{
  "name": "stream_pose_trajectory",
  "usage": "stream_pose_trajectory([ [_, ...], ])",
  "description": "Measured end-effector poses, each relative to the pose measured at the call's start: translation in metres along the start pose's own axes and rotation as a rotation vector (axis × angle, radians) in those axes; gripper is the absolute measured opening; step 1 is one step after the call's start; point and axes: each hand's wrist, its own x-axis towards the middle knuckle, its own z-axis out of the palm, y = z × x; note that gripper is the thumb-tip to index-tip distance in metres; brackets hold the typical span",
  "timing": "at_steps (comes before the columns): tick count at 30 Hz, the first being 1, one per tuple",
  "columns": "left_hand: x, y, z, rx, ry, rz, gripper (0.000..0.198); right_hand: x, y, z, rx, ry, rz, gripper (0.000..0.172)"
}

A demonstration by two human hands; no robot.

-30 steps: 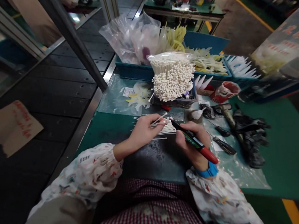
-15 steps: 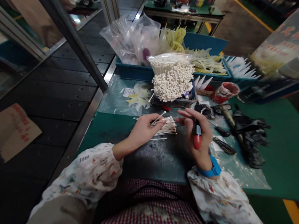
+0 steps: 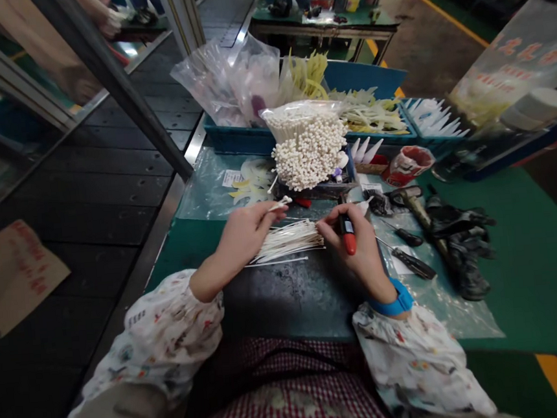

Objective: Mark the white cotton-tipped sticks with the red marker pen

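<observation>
My left hand (image 3: pixel 242 238) is closed in a pinch on a few white cotton swabs (image 3: pixel 280 203), their round tips showing past the fingers. Below it, a loose bundle of cotton swabs (image 3: pixel 291 239) lies on the dark work surface (image 3: pixel 286 299). My right hand (image 3: pixel 366 256) is at the right end of this bundle, thumb and fingertips close to the swab tips. A black marker-like tube with a red cap (image 3: pixel 348 234) is held in its curled fingers. Whether those fingertips also grip a swab is hard to make out.
Behind the hands stands a bag packed with cotton swabs (image 3: pixel 309 148). Blue bins (image 3: pixel 238 138) hold plastic bags and yellowish strips. On the right lie a screwdriver (image 3: pixel 412 262), a red cup (image 3: pixel 408 165) and black crumpled material (image 3: pixel 461 238). A metal post (image 3: pixel 116 86) rises at left.
My right hand has moved left and down to the bundle's end, its fingers drawing in. My left hand has shifted slightly left and up with its swabs. The view has shifted slightly.
</observation>
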Motion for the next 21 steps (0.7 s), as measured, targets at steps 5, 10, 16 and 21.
stream_pose_trajectory([
  [5,-0.001,0.007,0.002,-0.474,-0.231,-0.251,0.042,0.0,0.006,-0.002,-0.323,-0.029,-0.02,0.013],
  [10,-0.006,0.009,0.017,-0.826,-0.477,-0.468,0.036,-0.004,-0.006,0.001,0.025,-0.003,-0.096,0.018],
  [16,-0.011,0.006,0.028,-0.788,-0.606,-0.464,0.042,-0.011,-0.021,0.004,0.39,-0.06,0.014,0.027],
  [21,-0.012,0.001,0.031,-0.769,-0.627,-0.46,0.047,-0.011,-0.021,0.002,0.412,-0.036,0.052,0.03],
])
